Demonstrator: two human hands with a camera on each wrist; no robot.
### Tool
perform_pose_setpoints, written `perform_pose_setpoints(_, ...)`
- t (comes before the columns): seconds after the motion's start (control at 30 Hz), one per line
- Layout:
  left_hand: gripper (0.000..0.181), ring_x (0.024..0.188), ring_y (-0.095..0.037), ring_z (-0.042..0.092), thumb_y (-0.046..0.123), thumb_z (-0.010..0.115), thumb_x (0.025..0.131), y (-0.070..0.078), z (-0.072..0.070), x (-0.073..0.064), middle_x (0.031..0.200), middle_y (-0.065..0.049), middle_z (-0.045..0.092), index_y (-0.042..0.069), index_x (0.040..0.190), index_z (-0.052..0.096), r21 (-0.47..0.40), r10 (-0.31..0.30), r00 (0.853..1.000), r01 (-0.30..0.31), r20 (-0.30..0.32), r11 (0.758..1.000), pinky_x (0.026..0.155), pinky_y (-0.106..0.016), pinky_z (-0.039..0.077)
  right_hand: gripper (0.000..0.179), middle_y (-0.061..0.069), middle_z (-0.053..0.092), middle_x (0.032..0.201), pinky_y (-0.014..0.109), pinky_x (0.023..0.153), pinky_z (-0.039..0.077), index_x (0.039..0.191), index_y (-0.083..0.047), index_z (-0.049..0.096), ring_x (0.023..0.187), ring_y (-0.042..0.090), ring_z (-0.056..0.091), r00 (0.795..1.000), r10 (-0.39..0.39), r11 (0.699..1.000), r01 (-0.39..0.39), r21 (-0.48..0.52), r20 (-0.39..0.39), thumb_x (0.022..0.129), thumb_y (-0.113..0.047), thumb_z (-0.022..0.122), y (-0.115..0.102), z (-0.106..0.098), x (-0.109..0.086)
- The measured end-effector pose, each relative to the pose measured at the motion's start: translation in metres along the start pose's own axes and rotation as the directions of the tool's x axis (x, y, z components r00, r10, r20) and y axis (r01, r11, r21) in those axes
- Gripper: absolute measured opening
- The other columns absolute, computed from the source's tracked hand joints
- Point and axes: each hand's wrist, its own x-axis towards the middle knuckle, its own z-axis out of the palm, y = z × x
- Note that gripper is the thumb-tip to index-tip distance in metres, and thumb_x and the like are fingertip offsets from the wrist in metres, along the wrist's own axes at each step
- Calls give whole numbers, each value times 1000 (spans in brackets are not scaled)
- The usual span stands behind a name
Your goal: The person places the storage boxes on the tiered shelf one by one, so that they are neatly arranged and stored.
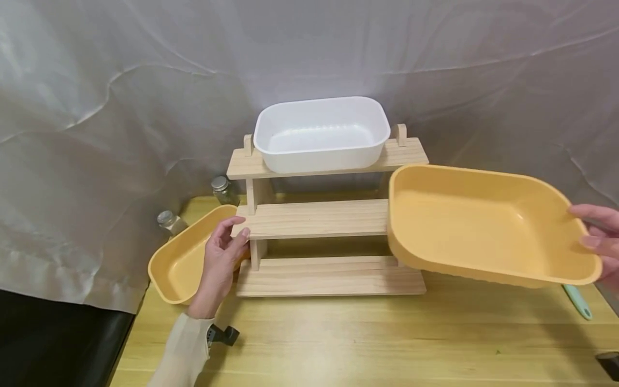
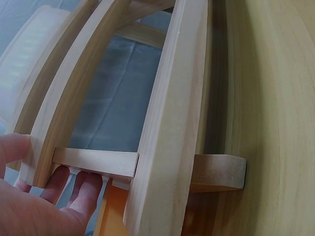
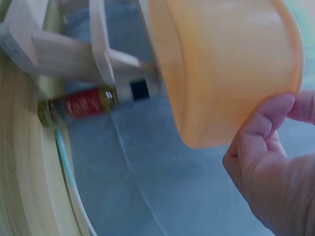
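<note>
A three-tier wooden display rack (image 1: 314,219) stands on the table, with a white plastic bin (image 1: 321,158) on its top tier. My left hand (image 1: 220,269) grips the left end of the middle tier; the fingers (image 2: 84,191) curl in beneath the board. In my right hand (image 1: 603,236) the rim of a yellow plastic bin (image 1: 483,223) is pinched at its right end. That bin is held up, tilted toward me, overlapping the rack's right side in the head view. Partly behind my left hand, a second yellow bin (image 1: 181,269) sits left of the rack.
Two small lidded jars, one nearer (image 1: 169,221) and one farther (image 1: 223,189), are behind the left bin. A bottle with a red label (image 3: 83,105) shows near the rack's right side. A pale green handle (image 1: 577,302) lies on the table (image 1: 338,341). Grey cloth (image 1: 309,48) hangs behind.
</note>
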Motion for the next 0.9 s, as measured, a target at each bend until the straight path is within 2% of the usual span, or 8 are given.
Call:
perform_pose_setpoints(0.03, 33, 96, -10, 62, 4, 72, 106, 0, 0, 0, 140, -3, 63, 0, 138, 61, -2, 1, 1000, -1, 0, 1000, 80, -24, 57, 78, 26, 76, 117, 42, 58, 62, 151, 3, 58, 84, 32, 80, 1000, -16, 1000, 16, 18, 9, 98, 26, 6, 3, 20, 2)
perform_pose_setpoints(0.13, 29, 95, -9, 62, 6, 73, 106, 0, 0, 0, 139, -2, 64, 3, 134, 65, -2, -1, 1000, 1, -7, 1000, 79, -24, 57, 74, 26, 75, 118, 41, 67, 64, 148, 9, 57, 95, 32, 80, 999, -44, 999, 44, 7, 0, 96, 28, 8, 14, 49, 8)
perform_pose_setpoints(0.2, 27, 95, -9, 62, 6, 73, 106, 0, -1, -1, 138, -2, 65, 5, 132, 66, -3, -5, 1000, 5, -13, 1000, 79, -24, 57, 65, 25, 74, 117, 40, 70, 65, 145, 12, 58, 99, 30, 78, 998, -53, 999, 53, -7, -35, 99, 30, 16, 20, 68, 10)
perform_pose_setpoints(0.33, 30, 94, -8, 61, 5, 72, 106, -1, 0, -2, 140, -2, 64, 3, 135, 64, 3, -3, 1000, 3, -12, 1000, 80, -24, 57, 53, 16, 71, 111, 32, 69, 63, 140, 10, 63, 91, 21, 72, 991, -34, 998, 26, -65, -131, 102, 30, 31, 31, 100, 15)
perform_pose_setpoints(0.5, 32, 95, -9, 61, 5, 72, 106, -2, 0, -1, 139, -3, 64, 2, 136, 63, -1, 11, 1000, -11, -2, 1000, 82, -25, 58, 48, 7, 66, 113, 25, 72, 60, 134, 3, 68, 90, 15, 65, 986, 20, 992, -41, -121, -166, 104, 27, 40, 45, 128, 26)
perform_pose_setpoints(0.7, 32, 94, -10, 61, 3, 72, 106, -3, -1, -1, 136, -3, 65, 2, 136, 63, -10, 13, 1000, -13, -6, 1000, 80, -25, 58, 43, 6, 63, 104, 23, 73, 58, 129, 1, 71, 91, 14, 61, 982, 22, 990, -47, -131, -186, 103, 25, 46, 67, 155, 40)
perform_pose_setpoints(0.9, 34, 94, -10, 61, 2, 71, 106, -3, 0, 1, 136, -4, 64, -1, 138, 61, -13, 20, 1000, -20, 6, 1000, 79, -25, 58, 39, 5, 64, 103, 22, 75, 58, 125, -3, 73, 91, 13, 62, 976, 38, 986, -71, -149, -215, 103, 22, 52, 85, 179, 53)
